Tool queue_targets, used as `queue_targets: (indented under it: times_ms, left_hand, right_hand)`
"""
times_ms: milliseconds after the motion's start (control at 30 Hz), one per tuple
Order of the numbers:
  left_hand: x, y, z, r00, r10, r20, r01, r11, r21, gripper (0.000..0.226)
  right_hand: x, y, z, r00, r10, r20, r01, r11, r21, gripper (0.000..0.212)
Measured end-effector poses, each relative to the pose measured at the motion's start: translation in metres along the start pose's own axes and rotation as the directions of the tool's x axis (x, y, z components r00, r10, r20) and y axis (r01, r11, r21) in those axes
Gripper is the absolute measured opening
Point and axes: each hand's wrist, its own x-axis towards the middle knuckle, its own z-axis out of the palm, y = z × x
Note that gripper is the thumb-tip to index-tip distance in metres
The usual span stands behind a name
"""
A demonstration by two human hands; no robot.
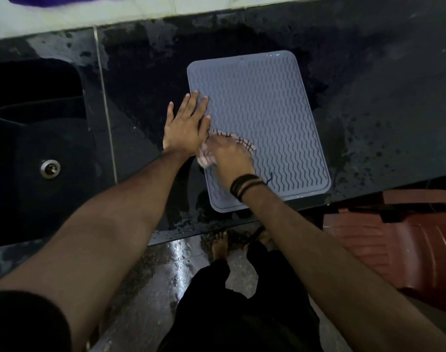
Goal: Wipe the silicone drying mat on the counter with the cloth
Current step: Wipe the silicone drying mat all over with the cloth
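Silicone mat (265, 118) lies flat on the wet counter (369, 97); likely floppy and slippery. Left hand (185, 125) presses its edge, fingers straight; right hand (229, 156) bunches the cloth (244, 142).

Blk sleeve (26, 323), blk wristbands (244, 185), barefoot

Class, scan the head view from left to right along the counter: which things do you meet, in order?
Sink drain → left hand pressing flat on the mat's left edge → cloth under the right hand → bare part of the silicone drying mat → red plastic chair.
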Motion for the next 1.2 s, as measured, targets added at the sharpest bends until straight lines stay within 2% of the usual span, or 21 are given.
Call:
queue_targets:
  times_ms: [67, 200, 433, 500, 600, 667, 833, 1000, 1200]
  left_hand:
    - [-0.001, 0.0, 0.0, 1.0, -0.002, -0.007, 0.002, 1.0, -0.015, 0.057]
    - [-0.001, 0.002, -0.002, 1.0, 0.001, 0.006, -0.001, 1.0, -0.022, 0.058]
    - [-0.002, 0.004, -0.005, 1.0, 0.008, 0.002, -0.008, 0.999, -0.039, 0.058]
    - [-0.003, 0.004, -0.006, 1.0, 0.01, 0.0, -0.01, 0.999, -0.036, 0.058]
    - [-0.003, 0.003, -0.005, 1.0, 0.008, 0.012, -0.007, 0.999, -0.033, 0.06]
    - [-0.003, 0.003, -0.005, 1.0, 0.005, 0.026, -0.004, 0.999, -0.037, 0.062]
    - [-0.003, 0.004, -0.007, 0.999, -0.01, 0.034, 0.011, 0.999, -0.031, 0.064]
    - [-0.004, 0.008, -0.009, 0.998, -0.028, 0.051, 0.029, 0.999, -0.02, 0.063]
    - [-0.004, 0.007, -0.007, 0.999, -0.024, 0.043, 0.025, 0.999, -0.027, 0.064]
  right_hand:
    - [-0.02, -0.004, 0.018, 0.999, -0.037, -0.004, 0.036, 0.995, -0.095, 0.066]
    - [-0.068, 0.0, 0.031, 0.995, -0.082, -0.058, 0.076, 0.992, -0.096, 0.061]
    - [-0.119, 0.009, 0.015, 0.99, -0.117, 0.084, 0.122, 0.991, -0.055, 0.061]
    - [-0.114, 0.014, 0.001, 0.999, -0.036, 0.023, 0.036, 0.999, -0.006, 0.067]
    - [-0.085, 0.025, -0.018, 0.982, 0.088, -0.17, -0.084, 0.996, 0.03, 0.067]
    - [-0.057, 0.027, -0.025, 0.972, 0.112, -0.208, -0.114, 0.993, 0.002, 0.07]
    - [-0.035, 0.01, 0.006, 0.998, 0.053, 0.022, -0.05, 0.993, -0.109, 0.068]
    - [-0.093, 0.018, 0.028, 0.999, -0.014, -0.047, 0.007, 0.991, -0.137, 0.061]
    - [-0.139, 0.025, 0.019, 0.995, -0.071, 0.068, 0.079, 0.989, -0.127, 0.055]
